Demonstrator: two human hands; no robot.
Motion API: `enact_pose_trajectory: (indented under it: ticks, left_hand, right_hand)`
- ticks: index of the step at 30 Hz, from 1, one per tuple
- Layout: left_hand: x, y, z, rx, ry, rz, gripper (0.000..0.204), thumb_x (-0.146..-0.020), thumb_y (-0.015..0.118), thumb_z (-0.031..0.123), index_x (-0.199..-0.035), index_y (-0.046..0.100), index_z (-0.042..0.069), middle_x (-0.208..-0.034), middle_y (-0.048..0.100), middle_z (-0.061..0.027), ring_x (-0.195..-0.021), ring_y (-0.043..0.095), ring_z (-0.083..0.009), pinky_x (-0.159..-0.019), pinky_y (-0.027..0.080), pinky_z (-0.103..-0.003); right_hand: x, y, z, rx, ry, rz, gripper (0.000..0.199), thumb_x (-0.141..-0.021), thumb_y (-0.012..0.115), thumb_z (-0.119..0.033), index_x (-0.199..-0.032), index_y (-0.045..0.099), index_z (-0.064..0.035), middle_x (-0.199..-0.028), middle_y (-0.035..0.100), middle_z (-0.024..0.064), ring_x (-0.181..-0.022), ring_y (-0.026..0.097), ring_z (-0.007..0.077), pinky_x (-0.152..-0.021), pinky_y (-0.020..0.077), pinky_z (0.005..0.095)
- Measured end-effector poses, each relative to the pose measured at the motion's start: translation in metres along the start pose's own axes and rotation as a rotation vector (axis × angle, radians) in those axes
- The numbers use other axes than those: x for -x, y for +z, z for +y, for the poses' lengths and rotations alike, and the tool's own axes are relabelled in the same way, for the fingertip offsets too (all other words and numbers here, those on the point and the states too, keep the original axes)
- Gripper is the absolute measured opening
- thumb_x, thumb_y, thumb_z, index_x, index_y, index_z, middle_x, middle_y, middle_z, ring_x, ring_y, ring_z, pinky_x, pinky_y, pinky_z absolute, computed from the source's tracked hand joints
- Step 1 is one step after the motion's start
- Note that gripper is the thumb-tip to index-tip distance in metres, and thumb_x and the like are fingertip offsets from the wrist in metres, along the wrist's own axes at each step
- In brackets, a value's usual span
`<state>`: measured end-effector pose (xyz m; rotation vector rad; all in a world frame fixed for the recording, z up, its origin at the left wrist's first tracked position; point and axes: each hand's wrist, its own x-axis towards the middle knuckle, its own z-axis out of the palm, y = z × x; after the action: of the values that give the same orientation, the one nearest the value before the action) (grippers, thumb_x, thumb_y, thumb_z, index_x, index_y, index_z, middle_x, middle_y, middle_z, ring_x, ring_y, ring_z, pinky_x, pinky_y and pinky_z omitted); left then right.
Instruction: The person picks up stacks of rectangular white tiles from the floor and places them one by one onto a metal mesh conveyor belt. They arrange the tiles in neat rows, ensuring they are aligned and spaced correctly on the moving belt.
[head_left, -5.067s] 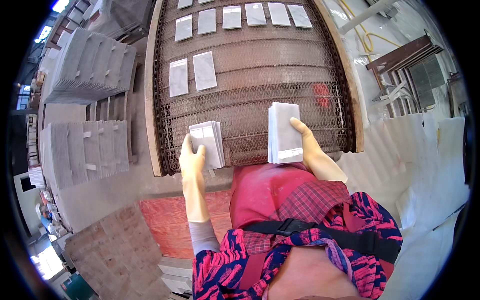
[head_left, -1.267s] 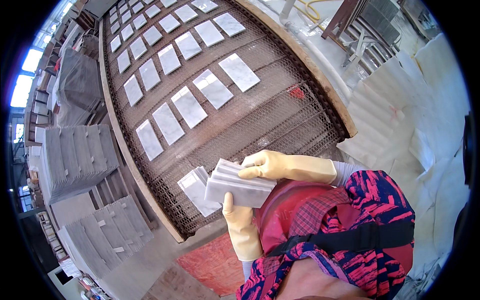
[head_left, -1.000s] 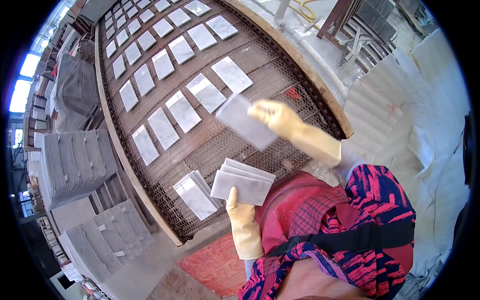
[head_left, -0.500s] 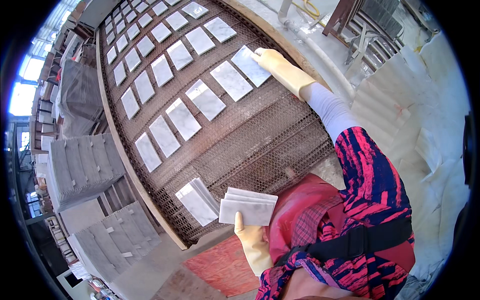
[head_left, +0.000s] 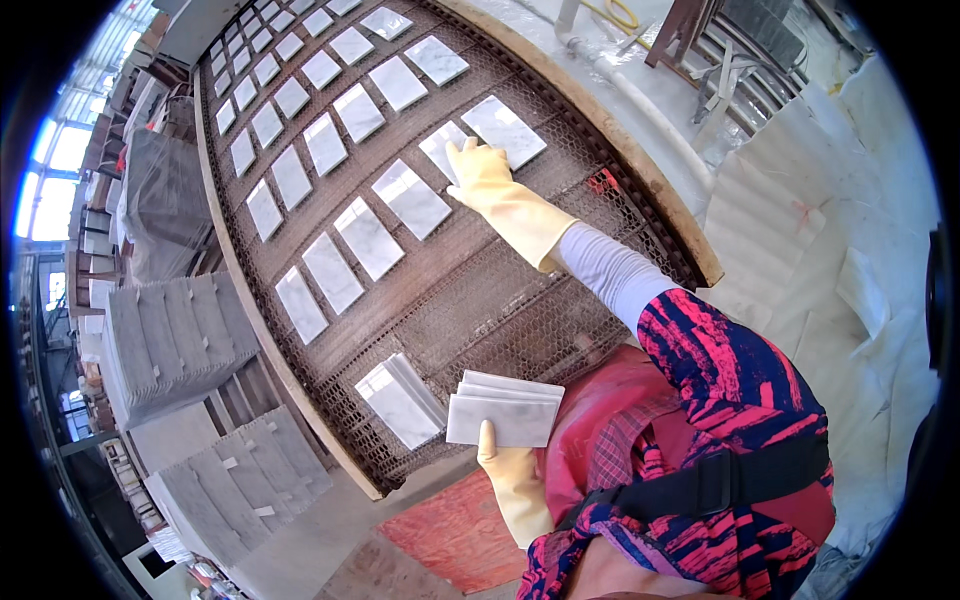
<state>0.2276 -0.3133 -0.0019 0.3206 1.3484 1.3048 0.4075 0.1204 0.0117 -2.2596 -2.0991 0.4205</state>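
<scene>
A small stack of white-grey marble tiles (head_left: 500,420) rests in my left hand (head_left: 510,480), gloved in pale yellow, with the thumb pressed on its front face. My right hand (head_left: 487,178), in the same kind of glove, reaches over the mesh belt (head_left: 480,280). Its fingers are apart on a marble tile (head_left: 438,146) in the nearest row, covering that tile's lower part. To its right lies another tile (head_left: 505,130), apart from the glove. A leaning bunch of tiles (head_left: 400,402) sits on the belt's near end, just left of the held stack.
Many more tiles (head_left: 325,145) lie in rows toward the belt's far end. A wooden rail (head_left: 600,110) edges the belt on the right. Stacked grey slabs (head_left: 180,325) stand at left. White sheeting (head_left: 800,210) covers the floor at right, and a reddish board (head_left: 455,530) lies below.
My right hand has moved left and nearer, from the rightmost tile to the one beside it. The rightmost tile now sits slightly askew. My left hand still holds its stack.
</scene>
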Motion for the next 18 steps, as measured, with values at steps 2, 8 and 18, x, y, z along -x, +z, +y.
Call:
enact_pose_trajectory:
  ticks: [2, 8, 18]
  left_hand:
    - [0.002, -0.009, -0.006, -0.032, 0.013, 0.009, 0.039, -0.106, 0.066, 0.002, -0.145, 0.059, -0.002, -0.143, 0.068, -0.0178, -0.126, 0.067, -0.0278, -0.112, 0.055, -0.047]
    - [0.005, -0.023, -0.015, -0.04, 0.055, -0.003, 0.037, -0.108, 0.064, 0.005, -0.145, 0.06, -0.001, -0.143, 0.069, -0.017, -0.125, 0.068, -0.0269, -0.112, 0.054, -0.046]
    - [-0.01, -0.046, -0.015, -0.018, 0.128, -0.127, 0.041, -0.11, 0.06, 0.01, -0.149, 0.057, -0.002, -0.148, 0.065, -0.015, -0.132, 0.064, -0.0282, -0.118, 0.049, -0.049]
  right_hand:
    - [-0.001, 0.005, -0.005, -0.011, 0.004, 0.028, 0.085, -0.09, 0.084, -0.053, -0.156, 0.046, -0.0139, -0.137, 0.067, 0.0186, -0.113, 0.074, 0.0334, -0.093, 0.06, 0.0469]
    - [0.001, 0.008, -0.002, -0.005, -0.024, 0.053, 0.087, -0.089, 0.085, -0.051, -0.157, 0.046, -0.0129, -0.136, 0.067, 0.0196, -0.114, 0.074, 0.035, -0.095, 0.0603, 0.0469]
    - [0.001, 0.005, -0.001, 0.007, -0.072, 0.082, 0.092, -0.088, 0.086, -0.051, -0.16, 0.044, -0.0129, -0.138, 0.068, 0.0205, -0.113, 0.075, 0.0344, -0.095, 0.0614, 0.0459]
